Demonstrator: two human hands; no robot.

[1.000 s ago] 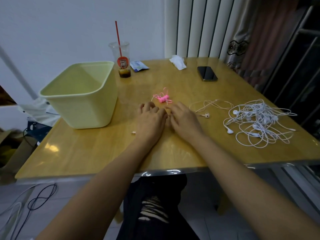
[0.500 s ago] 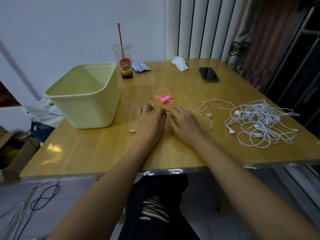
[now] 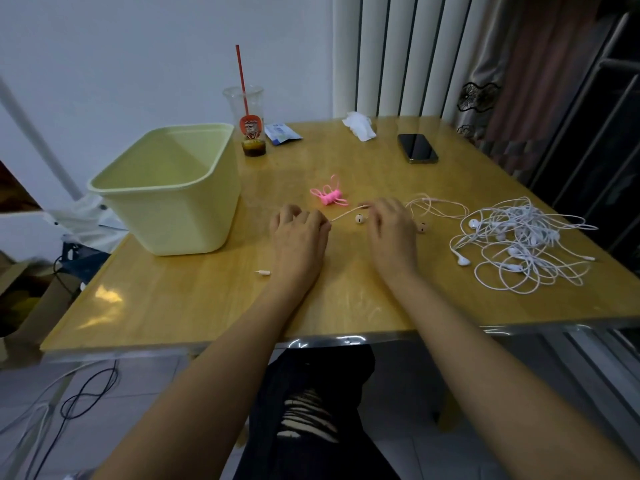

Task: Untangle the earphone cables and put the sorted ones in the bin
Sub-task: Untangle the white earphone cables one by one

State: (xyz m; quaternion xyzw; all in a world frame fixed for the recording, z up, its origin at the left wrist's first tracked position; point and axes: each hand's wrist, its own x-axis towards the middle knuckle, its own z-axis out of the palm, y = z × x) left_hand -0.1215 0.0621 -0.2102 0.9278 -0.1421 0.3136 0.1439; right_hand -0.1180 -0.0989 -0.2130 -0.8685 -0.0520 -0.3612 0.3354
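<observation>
- Two bare forearms rise from the bottom edge of the frame, over a lap in black ripped trousers (image 3: 311,410); loose floor cables (image 3: 79,400) lie at lower left.
- The wooden table (image 3: 207,306) fills the middle of my screen. A small plug (image 3: 263,272) lies on it, just left of the left wrist.
- At frame centre the left hand (image 3: 299,233) sits knuckles up, fingers curled, pinching the pale earphone cable (image 3: 346,213) at its right edge.
- Just right of centre, the right hand (image 3: 391,230) has its fingers bent down onto the same cable, holding the other end of that short span.
- I see one earbud (image 3: 359,219) on the table between the two hands, and a second earbud (image 3: 421,227) just beside the right hand, on its right.
- The white tangle (image 3: 519,244) of earphones sprawls at centre right, apart from both hands.
- Slightly farther, above the hands, lies a pink coiled bundle (image 3: 329,196).
- The pale yellow bin (image 3: 156,188) stands upright at centre left, near the table's left edge; I make out nothing inside it.
- Along the far edge stand a plastic cup (image 3: 248,133) with a red straw, a blue packet (image 3: 282,133), a crumpled tissue (image 3: 360,126) and a dark phone (image 3: 417,148).
</observation>
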